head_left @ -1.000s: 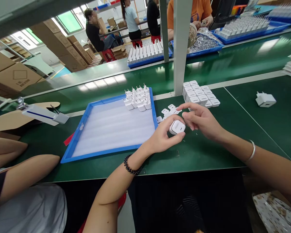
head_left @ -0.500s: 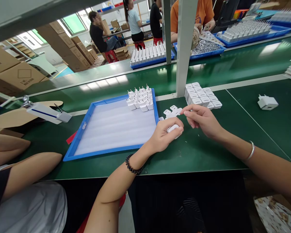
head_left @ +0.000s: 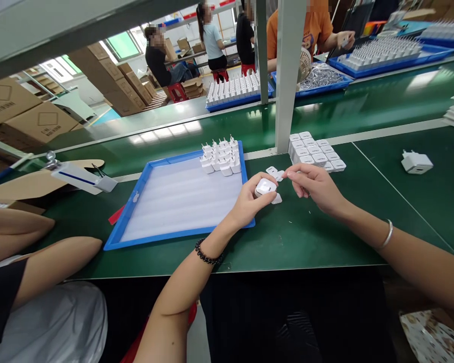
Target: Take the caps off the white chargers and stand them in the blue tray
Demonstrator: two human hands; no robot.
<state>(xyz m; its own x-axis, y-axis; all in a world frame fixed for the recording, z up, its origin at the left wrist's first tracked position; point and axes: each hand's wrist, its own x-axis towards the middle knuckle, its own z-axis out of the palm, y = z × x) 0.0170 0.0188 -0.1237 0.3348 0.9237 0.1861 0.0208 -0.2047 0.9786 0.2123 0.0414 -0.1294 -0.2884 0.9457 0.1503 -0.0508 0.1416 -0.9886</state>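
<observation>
My left hand [head_left: 249, 199] is closed around a white plug charger [head_left: 265, 187], whose end face with a small dark slot points up toward me. Just right of it, my right hand [head_left: 314, 185] hovers low over the table with loosely bent fingers, and I see nothing held in it. Its index fingertip is beside several thin white flat pieces [head_left: 275, 174]; whether it touches them I cannot tell. Another flat white piece [head_left: 276, 198] lies below my left thumb. Left of my hands, a blue-rimmed tray [head_left: 179, 234] holds several white chargers [head_left: 221, 157], prongs upward.
Stacked white blocks with printed tops [head_left: 314, 150] stand by the metal post [head_left: 283, 75]. A single charger [head_left: 416, 162] lies at the right. A neighbour's arms [head_left: 56, 254] rest at the left. Across the green bench, a person in orange [head_left: 320, 22] works near blue trays.
My left hand has turned and lifted slightly, so the charger's end face now shows. The right hand has hardly moved. Across the bench, the person in orange has raised one hand over a tray.
</observation>
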